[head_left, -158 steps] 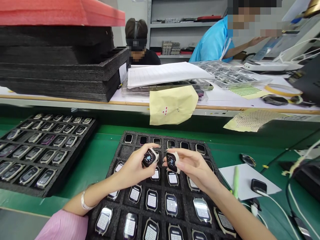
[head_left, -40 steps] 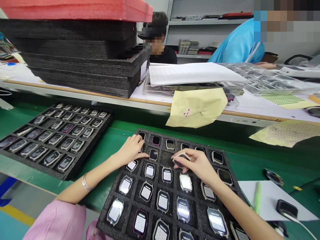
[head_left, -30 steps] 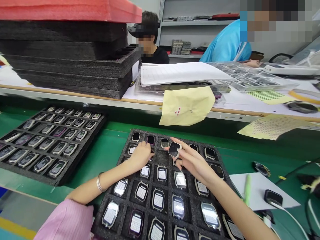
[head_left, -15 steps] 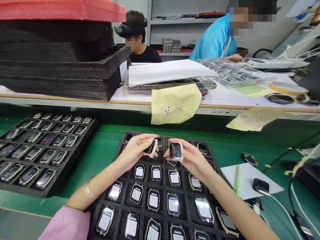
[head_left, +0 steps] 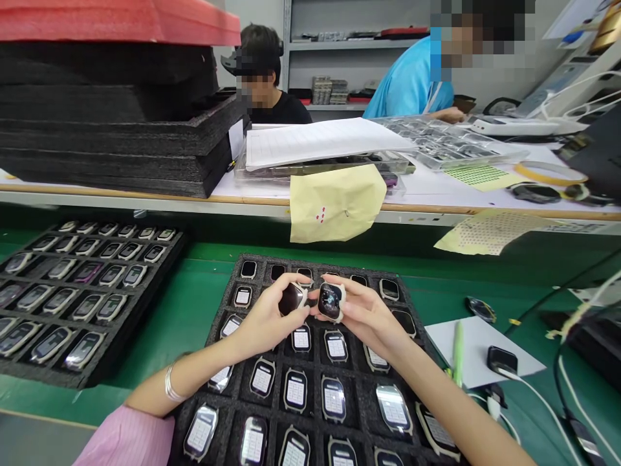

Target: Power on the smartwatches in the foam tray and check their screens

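My left hand point(head_left: 269, 318) is closed round a white-cased watch body point(head_left: 292, 299) with a dark screen. Close beside it, my right hand point(head_left: 365, 316) pinches a second watch body point(head_left: 330, 301) whose screen shows a lit picture. Both hands hover over the upper middle of a black foam tray point(head_left: 227, 304) on the green belt. The tray's pockets hold several watch bodies, most with lit white screens, and the far row is dark.
A second black foam tray point(head_left: 160, 272) of watch bodies lies to the left on the belt. To the right lie a white sheet point(head_left: 478, 336), a green pen point(head_left: 457, 353) and a black charger puck point(head_left: 502, 360) with cables. Stacked foam trays and two other people are behind the raised bench.
About a second ago both hands were down at the tray's far rows. They have each lifted a watch body and brought them together; the right one's screen has lit up.
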Available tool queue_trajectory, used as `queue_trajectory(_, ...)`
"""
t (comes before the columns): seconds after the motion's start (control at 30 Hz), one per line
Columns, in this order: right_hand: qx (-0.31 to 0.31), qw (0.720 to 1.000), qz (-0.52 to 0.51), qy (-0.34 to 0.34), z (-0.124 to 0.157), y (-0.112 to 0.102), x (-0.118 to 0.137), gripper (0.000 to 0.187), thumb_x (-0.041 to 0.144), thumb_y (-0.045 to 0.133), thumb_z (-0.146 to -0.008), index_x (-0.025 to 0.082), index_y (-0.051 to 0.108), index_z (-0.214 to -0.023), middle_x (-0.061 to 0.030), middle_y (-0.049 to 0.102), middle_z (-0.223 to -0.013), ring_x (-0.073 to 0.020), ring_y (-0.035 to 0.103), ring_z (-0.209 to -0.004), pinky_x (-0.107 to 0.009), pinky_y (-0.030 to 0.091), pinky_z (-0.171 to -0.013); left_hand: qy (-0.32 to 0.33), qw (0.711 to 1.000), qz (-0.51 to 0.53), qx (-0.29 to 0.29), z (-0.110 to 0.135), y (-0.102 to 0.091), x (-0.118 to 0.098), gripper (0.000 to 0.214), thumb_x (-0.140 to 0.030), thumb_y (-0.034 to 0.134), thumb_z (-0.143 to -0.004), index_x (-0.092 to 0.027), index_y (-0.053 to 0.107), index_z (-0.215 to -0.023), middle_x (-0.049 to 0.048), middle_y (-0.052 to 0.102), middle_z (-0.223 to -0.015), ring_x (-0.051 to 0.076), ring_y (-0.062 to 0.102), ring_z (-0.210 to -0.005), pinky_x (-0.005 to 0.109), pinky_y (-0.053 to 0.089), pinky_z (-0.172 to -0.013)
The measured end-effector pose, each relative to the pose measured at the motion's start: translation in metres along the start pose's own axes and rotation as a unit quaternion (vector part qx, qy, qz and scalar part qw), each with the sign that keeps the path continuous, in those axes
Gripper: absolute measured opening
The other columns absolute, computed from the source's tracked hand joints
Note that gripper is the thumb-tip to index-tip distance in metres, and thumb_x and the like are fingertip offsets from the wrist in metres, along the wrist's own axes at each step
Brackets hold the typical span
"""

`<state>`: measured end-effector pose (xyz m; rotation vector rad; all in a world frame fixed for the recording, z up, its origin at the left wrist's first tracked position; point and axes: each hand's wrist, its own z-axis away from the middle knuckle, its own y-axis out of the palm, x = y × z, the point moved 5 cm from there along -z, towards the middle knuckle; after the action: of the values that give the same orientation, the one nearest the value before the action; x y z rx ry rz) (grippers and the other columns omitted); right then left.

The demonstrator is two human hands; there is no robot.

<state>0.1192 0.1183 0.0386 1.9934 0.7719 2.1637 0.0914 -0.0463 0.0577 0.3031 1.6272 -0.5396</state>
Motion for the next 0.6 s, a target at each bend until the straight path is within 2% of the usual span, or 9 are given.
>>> queue_trajectory(0.1,-0.006,1.000,0.008,0.001,0.0006,-0.0003,-0.0003,0.045,0.034,0.077,-0.079,0.024,0.064,-0.121,-0.0110,0.070,-0.111,-0.0278,0.067,-0.099,-0.050,0.048,-0.094,0.026,0.999,-0.041,-0.001,0.0044,0.0018,-0.0025,0.038,-0.022,0.060,-0.082,-0.020,0.050,-0.119,-0.0015,0.055,-0.079,0.014,0.051,-0.069,0.025,0.042,-0.064)
queue_trajectory(0.23,0.007,1.000,0.007,0.004,0.0012,0.0021,0.0004,0.042,0.032,0.075,-0.081,0.025,0.064,-0.120,-0.0104,0.073,-0.103,-0.0267,0.069,-0.094,-0.048,0.051,-0.090,0.035,0.998,-0.058,0.016,0.0079,0.0052,0.0000,0.042,-0.029,0.060,-0.085,-0.021,0.047,-0.124,0.0003,0.059,-0.085,0.016,0.054,-0.072,0.026,0.044,-0.066)
queue_trajectory(0.43,-0.004,1.000,0.010,0.003,0.0020,0.0035,0.0015,0.041,0.032,0.077,-0.079,0.025,0.066,-0.118,-0.0099,0.072,-0.105,-0.0276,0.069,-0.093,-0.051,0.049,-0.094,0.089,0.992,-0.086,-0.002,0.0070,0.0039,-0.0021,0.040,-0.019,0.055,-0.084,-0.021,0.046,-0.124,0.0065,0.061,-0.114,0.020,0.059,-0.100,0.030,0.045,-0.088)
queue_trajectory(0.5,0.001,1.000,0.010,0.006,0.0020,0.0039,0.0013,0.040,0.031,0.077,-0.078,0.025,0.067,-0.116,-0.0094,0.073,-0.104,-0.0278,0.070,-0.093,-0.052,0.048,-0.095,0.101,0.991,-0.091,-0.002,0.0066,0.0035,-0.0028,0.039,-0.016,0.054,-0.083,-0.021,0.048,-0.121,0.0065,0.061,-0.117,0.021,0.058,-0.106,0.032,0.043,-0.094)
queue_trajectory(0.6,0.004,1.000,0.019,0.011,0.0030,0.0038,0.0019,0.039,0.030,0.078,-0.077,0.024,0.068,-0.115,-0.0095,0.074,-0.101,-0.0288,0.070,-0.092,-0.053,0.047,-0.095,0.100,0.990,-0.100,0.009,0.0065,0.0038,-0.0023,0.038,-0.012,0.054,-0.081,-0.021,0.050,-0.117,0.0055,0.062,-0.115,0.021,0.058,-0.106,0.031,0.043,-0.094)
